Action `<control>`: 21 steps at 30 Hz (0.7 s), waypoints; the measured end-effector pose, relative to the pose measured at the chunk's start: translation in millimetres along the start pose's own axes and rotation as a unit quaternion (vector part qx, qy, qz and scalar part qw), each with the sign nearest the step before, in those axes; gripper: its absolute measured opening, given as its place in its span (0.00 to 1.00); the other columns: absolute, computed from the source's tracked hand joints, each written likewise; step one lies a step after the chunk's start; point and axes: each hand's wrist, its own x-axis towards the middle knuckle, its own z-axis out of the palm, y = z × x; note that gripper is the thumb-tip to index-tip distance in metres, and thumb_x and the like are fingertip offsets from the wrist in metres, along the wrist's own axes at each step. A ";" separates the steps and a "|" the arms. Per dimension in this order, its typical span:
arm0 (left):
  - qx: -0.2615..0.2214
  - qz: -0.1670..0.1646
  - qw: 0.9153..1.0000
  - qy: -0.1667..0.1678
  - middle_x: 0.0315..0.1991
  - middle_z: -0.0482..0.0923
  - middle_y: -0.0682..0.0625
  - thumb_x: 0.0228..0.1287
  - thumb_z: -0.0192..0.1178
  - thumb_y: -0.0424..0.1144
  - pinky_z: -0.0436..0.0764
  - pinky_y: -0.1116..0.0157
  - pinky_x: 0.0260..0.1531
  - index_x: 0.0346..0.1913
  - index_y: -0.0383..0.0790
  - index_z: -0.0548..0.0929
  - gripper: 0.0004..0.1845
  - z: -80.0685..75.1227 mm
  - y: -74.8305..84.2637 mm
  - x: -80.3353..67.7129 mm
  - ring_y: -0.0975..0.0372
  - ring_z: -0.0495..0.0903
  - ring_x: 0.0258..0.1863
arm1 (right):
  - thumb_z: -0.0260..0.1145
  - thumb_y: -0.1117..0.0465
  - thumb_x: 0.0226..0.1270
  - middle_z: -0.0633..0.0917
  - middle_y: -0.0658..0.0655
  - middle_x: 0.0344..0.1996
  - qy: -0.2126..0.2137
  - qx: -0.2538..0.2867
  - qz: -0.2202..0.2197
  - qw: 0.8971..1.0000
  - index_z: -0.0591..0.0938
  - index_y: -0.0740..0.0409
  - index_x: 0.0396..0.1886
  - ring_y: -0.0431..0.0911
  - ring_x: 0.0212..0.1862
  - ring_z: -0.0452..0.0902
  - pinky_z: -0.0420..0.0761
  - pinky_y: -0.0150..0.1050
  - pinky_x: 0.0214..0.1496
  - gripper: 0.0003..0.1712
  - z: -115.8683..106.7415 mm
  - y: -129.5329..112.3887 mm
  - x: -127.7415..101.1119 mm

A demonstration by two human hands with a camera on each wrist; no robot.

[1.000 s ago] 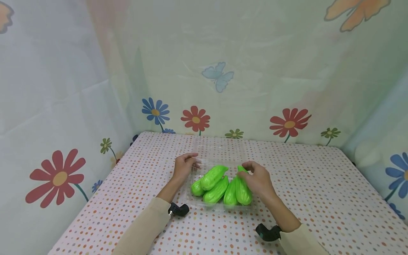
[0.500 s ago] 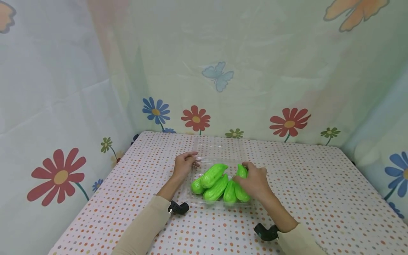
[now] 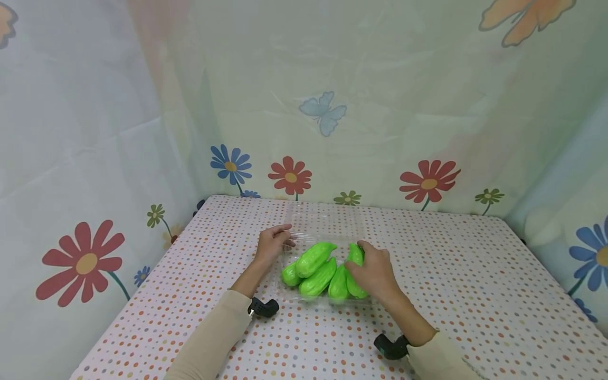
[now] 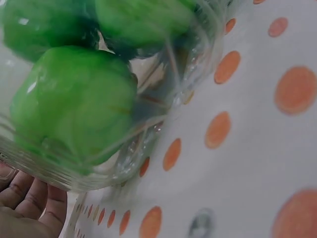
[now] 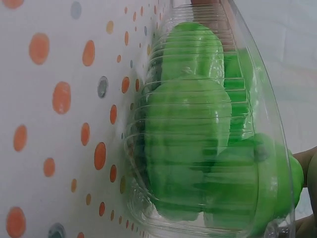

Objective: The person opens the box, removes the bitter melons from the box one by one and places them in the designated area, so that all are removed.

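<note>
A clear plastic clamshell box [image 3: 283, 293] holds several bright green, ridged gourds that look like toy bitter melons. My left hand [image 3: 272, 244] is at the box's left far corner; in the left wrist view its fingers [image 4: 33, 198] lie against the outer wall. My right hand [image 3: 374, 268] grips the rightmost gourd [image 3: 354, 256], thumb on the near side and fingers on the far side. In the right wrist view that gourd [image 5: 295, 179] bulges above the box rim, tilted over the others. A second gourd [image 3: 338, 285] lies against it; another [image 3: 315, 258] rests on top at the left.
The box's transparent lid [image 3: 325, 219] lies folded back behind it. A dotted cloth covers the table [image 3: 456, 295]. A flower-printed curtain [image 3: 370, 142] stands along the back and sides. Small black wrist cameras [image 3: 263, 307] sit on both forearms.
My right hand has moved slightly left and closer round the rightmost gourd, which now leans a little further left. My left hand stays at the box corner.
</note>
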 end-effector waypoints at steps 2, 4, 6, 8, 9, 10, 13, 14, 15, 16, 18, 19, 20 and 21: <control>0.002 -0.001 1.000 -0.002 0.47 0.85 0.31 0.73 0.54 0.29 0.83 0.43 0.50 0.64 0.29 0.79 0.19 -0.6 -1.0 0.7 0.39 0.85 0.44 | 0.68 0.63 0.62 0.85 0.72 0.42 0.004 0.003 -0.001 1.000 0.71 0.77 0.67 0.48 0.31 0.83 0.83 0.35 0.25 0.36 0.6 0.1 -0.5; 0.007 0.000 1.000 -0.004 0.47 0.85 0.30 0.72 0.53 0.29 0.84 0.44 0.49 0.64 0.29 0.79 0.20 -1.0 -1.2 1.2 0.40 0.86 0.43 | 0.67 0.63 0.61 0.86 0.72 0.43 0.010 0.004 -0.003 1.000 0.72 0.77 0.66 0.48 0.31 0.82 0.82 0.36 0.26 0.35 0.5 -0.2 -0.9; 0.010 0.003 1.000 -0.005 0.47 0.84 0.29 0.72 0.53 0.28 0.84 0.45 0.48 0.64 0.29 0.78 0.20 -1.3 -0.8 2.1 0.40 0.86 0.43 | 0.67 0.63 0.61 0.86 0.72 0.44 0.018 0.004 -0.008 1.000 0.73 0.77 0.65 0.49 0.33 0.83 0.83 0.38 0.29 0.34 0.0 -1.1 -0.9; 0.011 0.006 1.000 -0.006 0.48 0.84 0.28 0.72 0.53 0.27 0.84 0.45 0.48 0.65 0.29 0.78 0.21 -1.2 -0.7 1.9 0.39 0.86 0.43 | 0.67 0.63 0.60 0.86 0.72 0.46 0.025 0.005 -0.011 1.000 0.75 0.76 0.63 0.51 0.36 0.83 0.84 0.41 0.33 0.32 0.2 -1.3 -1.5; 0.010 0.008 1.000 -0.007 0.47 0.83 0.27 0.71 0.52 0.27 0.84 0.44 0.48 0.65 0.28 0.77 0.21 -1.2 -0.3 1.8 0.38 0.85 0.43 | 0.67 0.63 0.60 0.86 0.71 0.47 0.029 0.005 -0.012 0.999 0.76 0.76 0.63 0.52 0.38 0.84 0.85 0.43 0.35 0.32 0.3 -1.6 -1.7; 0.009 0.008 1.000 -0.008 0.48 0.83 0.27 0.71 0.52 0.27 0.84 0.43 0.48 0.65 0.28 0.77 0.21 -1.2 0.0 1.9 0.37 0.85 0.44 | 0.67 0.62 0.60 0.86 0.71 0.47 0.033 0.007 -0.012 0.999 0.76 0.75 0.62 0.53 0.38 0.84 0.85 0.44 0.36 0.31 0.3 -2.0 -1.9; 0.005 0.010 1.000 -0.013 0.49 0.82 0.26 0.71 0.52 0.26 0.82 0.40 0.50 0.65 0.27 0.76 0.21 -1.0 2.2 1.6 0.35 0.84 0.45 | 0.67 0.62 0.60 0.86 0.71 0.45 0.044 0.017 -0.012 0.999 0.77 0.74 0.62 0.53 0.37 0.84 0.85 0.44 0.35 0.31 0.7 -2.3 -1.4; 0.006 0.010 1.000 -0.014 0.49 0.82 0.25 0.71 0.52 0.26 0.81 0.40 0.51 0.65 0.27 0.76 0.21 -0.8 3.4 1.6 0.34 0.83 0.45 | 0.67 0.62 0.60 0.86 0.71 0.45 0.048 0.021 -0.012 0.999 0.77 0.75 0.62 0.53 0.37 0.84 0.85 0.43 0.34 0.31 0.4 -2.5 -1.0; 0.006 0.010 1.000 -0.016 0.50 0.82 0.25 0.71 0.52 0.26 0.81 0.39 0.51 0.65 0.26 0.76 0.21 -0.8 4.1 1.6 0.34 0.83 0.46 | 0.67 0.62 0.61 0.86 0.71 0.44 0.053 0.025 -0.013 0.998 0.77 0.75 0.62 0.53 0.36 0.84 0.85 0.43 0.33 0.31 0.5 -2.3 -0.4; 0.005 0.011 1.000 -0.015 0.50 0.82 0.26 0.72 0.52 0.26 0.81 0.40 0.51 0.65 0.26 0.76 0.21 -0.6 4.3 1.5 0.34 0.83 0.46 | 0.67 0.63 0.61 0.86 0.72 0.44 0.058 0.031 -0.014 0.998 0.77 0.75 0.63 0.54 0.36 0.84 0.85 0.42 0.33 0.31 0.6 -2.1 0.0; 0.005 0.012 1.000 -0.014 0.50 0.82 0.26 0.72 0.52 0.26 0.82 0.41 0.51 0.64 0.25 0.77 0.20 -0.6 4.1 0.9 0.35 0.83 0.45 | 0.66 0.63 0.62 0.86 0.73 0.46 0.068 0.040 -0.017 0.997 0.76 0.76 0.64 0.55 0.38 0.85 0.87 0.43 0.34 0.32 0.8 -1.3 0.4; 0.005 0.013 1.000 -0.012 0.49 0.83 0.27 0.72 0.52 0.27 0.82 0.42 0.50 0.63 0.24 0.77 0.20 -0.5 3.4 0.5 0.36 0.83 0.45 | 0.67 0.64 0.63 0.85 0.73 0.47 0.073 0.044 -0.019 0.996 0.75 0.76 0.64 0.56 0.41 0.85 0.87 0.44 0.36 0.32 1.3 -0.4 0.8; 0.004 0.011 1.000 -0.011 0.49 0.83 0.27 0.72 0.53 0.27 0.83 0.42 0.50 0.63 0.24 0.77 0.19 -0.7 2.5 0.4 0.35 0.83 0.45 | 0.67 0.64 0.63 0.85 0.73 0.49 0.078 0.048 -0.020 0.996 0.75 0.76 0.65 0.57 0.43 0.85 0.87 0.44 0.39 0.32 1.6 0.2 0.9; 0.004 0.009 1.000 -0.011 0.49 0.83 0.27 0.72 0.53 0.28 0.83 0.43 0.50 0.63 0.24 0.77 0.19 -0.9 0.9 0.8 0.35 0.83 0.46 | 0.67 0.64 0.64 0.84 0.74 0.51 0.082 0.052 -0.022 0.995 0.75 0.75 0.66 0.57 0.46 0.85 0.88 0.46 0.41 0.32 2.1 1.0 1.2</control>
